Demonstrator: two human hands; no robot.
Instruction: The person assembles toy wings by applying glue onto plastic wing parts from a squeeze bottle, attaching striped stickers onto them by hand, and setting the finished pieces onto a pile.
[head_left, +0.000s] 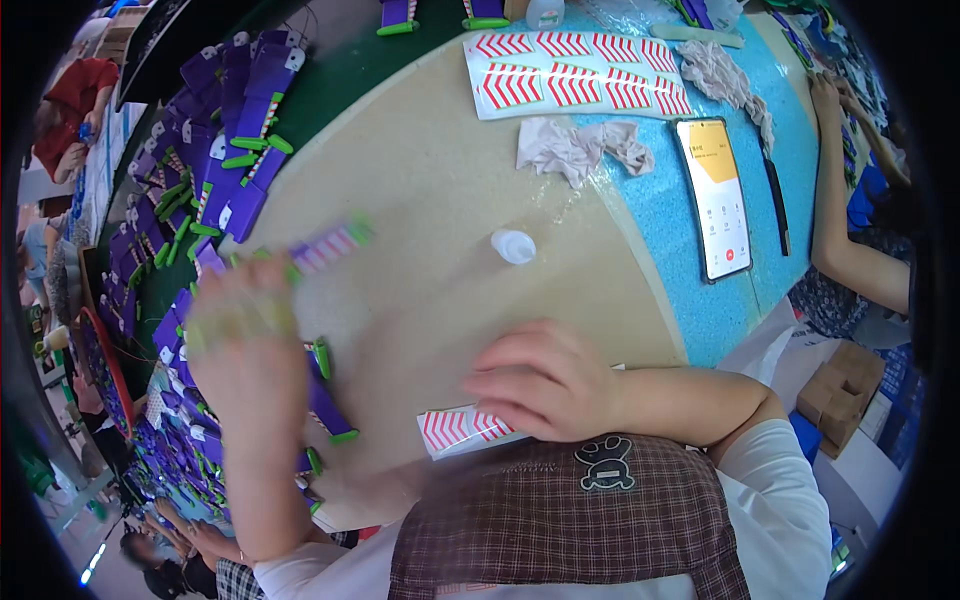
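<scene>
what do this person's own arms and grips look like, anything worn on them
Short white sleeves, with both forearms bare below. No glove, ring or wristband shows on the right grip. The left grip is blurred; a yellowish smear crosses it, and whether that is worn can't be told.

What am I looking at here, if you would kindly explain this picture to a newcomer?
There is no machine: a person works with two bare hands, seen from a fisheye camera on their head, so straight edges bend near the rim. The left hand is blurred beside a purple and green striped piece; whether it grips the piece is unclear. The right hand lies over a strip of red-striped stickers. On the worktop are a larger sticker sheet, crumpled pale wads, a small white bottle and a lit phone. More purple pieces are piled at the left.
</scene>
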